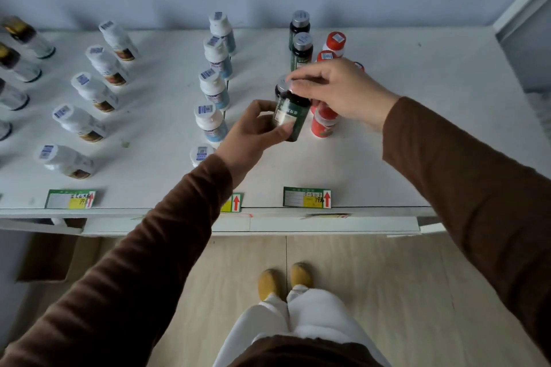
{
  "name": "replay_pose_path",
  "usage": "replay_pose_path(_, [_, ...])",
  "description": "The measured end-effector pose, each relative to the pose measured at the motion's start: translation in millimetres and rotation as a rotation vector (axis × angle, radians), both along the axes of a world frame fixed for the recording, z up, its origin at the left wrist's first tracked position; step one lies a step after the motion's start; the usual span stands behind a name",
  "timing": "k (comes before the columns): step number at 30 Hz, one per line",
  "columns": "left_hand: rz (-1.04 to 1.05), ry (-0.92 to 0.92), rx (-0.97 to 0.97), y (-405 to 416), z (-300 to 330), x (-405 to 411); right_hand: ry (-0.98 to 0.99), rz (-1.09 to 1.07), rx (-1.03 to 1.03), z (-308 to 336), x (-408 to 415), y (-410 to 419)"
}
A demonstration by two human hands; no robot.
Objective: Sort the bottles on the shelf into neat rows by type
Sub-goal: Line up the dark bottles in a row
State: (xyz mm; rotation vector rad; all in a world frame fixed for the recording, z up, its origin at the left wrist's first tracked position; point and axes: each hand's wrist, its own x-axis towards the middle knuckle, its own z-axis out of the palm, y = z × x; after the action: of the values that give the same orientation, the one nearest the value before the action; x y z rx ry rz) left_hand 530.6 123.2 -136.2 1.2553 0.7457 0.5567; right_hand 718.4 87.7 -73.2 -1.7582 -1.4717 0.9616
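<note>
Left hand (253, 128) wrapping green bottle (290, 115) round label; right hand (334, 89) pinching its cap, steadying it. Bottle hovering just in front of two dark bottles (301, 45), likely lining up behind-to-front; red bottles (325, 125) standing beside.

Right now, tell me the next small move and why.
Probably set the dark green bottle, held by the left hand and right hand, down just in front of the two matching dark green bottles, extending their row beside the red bottles.

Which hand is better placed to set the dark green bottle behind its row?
Left: the left hand grips the dark green bottle round its body; the right hand only pinches its cap.
</note>
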Motion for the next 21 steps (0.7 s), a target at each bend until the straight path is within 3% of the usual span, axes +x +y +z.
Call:
replay_pose_path(4, [-0.155, -0.101, -0.077, -7, 26, 2, 0.191, 0.036, 0.028, 14, 20, -22])
replay_pose_path(12, [-0.174, -0.009, 0.079, -14, 37, 15, 0.177, 0.079, 0.088, 21, 29, -43])
replay_pose_path(15, [-0.172, 0.088, 0.176, -14, 26, 15, 0.049, 0.104, 0.044, 15, 24, -46])
replay_pose_path(21, [-0.238, 0.299, 0.368, -14, -12, 10, -0.393, 0.212, 0.061, -20, 5, -54])
